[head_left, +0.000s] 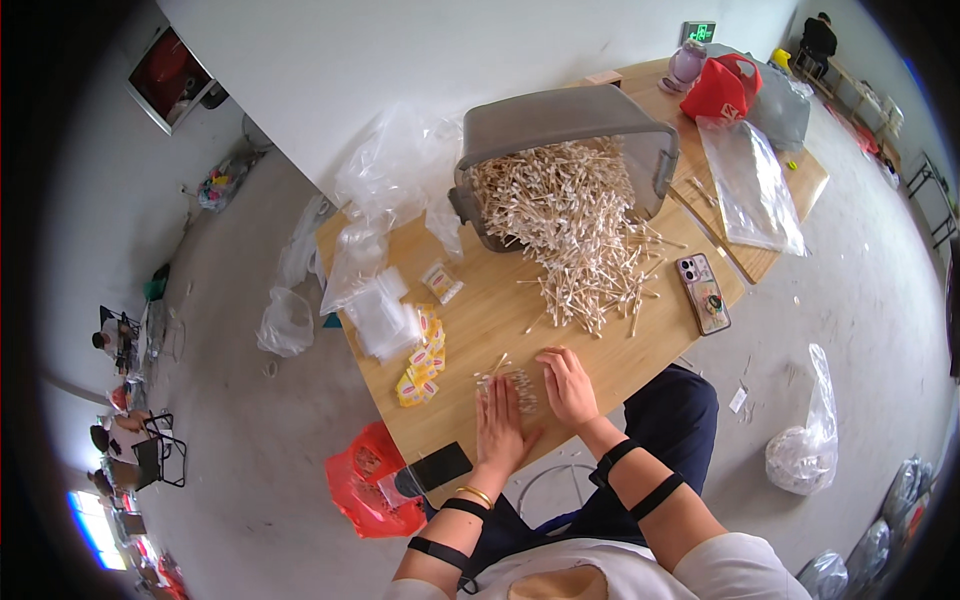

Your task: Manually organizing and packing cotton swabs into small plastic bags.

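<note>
Our white shirt (640, 562) was nearest; beyond, our left hand (499, 425) lay flat, open, against a small swab bunch (525, 390), our right hand (570, 390) loosely open beside it. One packet (441, 282), left, looked filled; most swabs (570, 200) lay loose around the far bin (560, 115).

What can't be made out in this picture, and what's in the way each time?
All in the head view:
What lies under the left hand: the hand covers it.
Whether the right hand holds anything: its palm side faces down.
Inner back of the tipped grey bin: buried behind heaped cotton swabs.
Contents of the tabletop red bag: opaque sides.
Activity of the seated person, upper right: too small.
</note>
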`<state>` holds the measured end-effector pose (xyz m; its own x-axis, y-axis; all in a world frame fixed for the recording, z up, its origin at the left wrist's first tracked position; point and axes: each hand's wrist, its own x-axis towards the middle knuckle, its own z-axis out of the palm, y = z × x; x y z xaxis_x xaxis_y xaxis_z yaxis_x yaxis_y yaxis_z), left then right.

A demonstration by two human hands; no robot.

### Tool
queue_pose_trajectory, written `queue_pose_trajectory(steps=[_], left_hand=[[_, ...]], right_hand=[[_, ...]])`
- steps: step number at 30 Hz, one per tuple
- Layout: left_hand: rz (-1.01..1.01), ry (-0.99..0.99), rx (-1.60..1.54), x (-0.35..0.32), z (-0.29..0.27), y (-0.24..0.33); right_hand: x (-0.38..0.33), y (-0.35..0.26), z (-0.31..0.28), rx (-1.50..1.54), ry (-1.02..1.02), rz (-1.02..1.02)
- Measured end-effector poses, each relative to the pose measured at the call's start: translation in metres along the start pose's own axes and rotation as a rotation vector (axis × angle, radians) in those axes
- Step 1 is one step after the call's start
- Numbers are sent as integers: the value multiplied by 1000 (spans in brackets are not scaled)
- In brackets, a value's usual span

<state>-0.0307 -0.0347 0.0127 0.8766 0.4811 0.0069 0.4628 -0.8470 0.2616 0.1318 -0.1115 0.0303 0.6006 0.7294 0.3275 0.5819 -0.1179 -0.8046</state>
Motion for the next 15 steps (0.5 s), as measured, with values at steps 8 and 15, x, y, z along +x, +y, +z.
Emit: queue_pose_trajectory(steps=[8,15], left_hand=[[20,-6,77,40,-23,-3],[47,19,46,50,-12,-29]], right_hand=[[2,7,-3,-11,35,-9],[1,-2,1,4,23,2]])
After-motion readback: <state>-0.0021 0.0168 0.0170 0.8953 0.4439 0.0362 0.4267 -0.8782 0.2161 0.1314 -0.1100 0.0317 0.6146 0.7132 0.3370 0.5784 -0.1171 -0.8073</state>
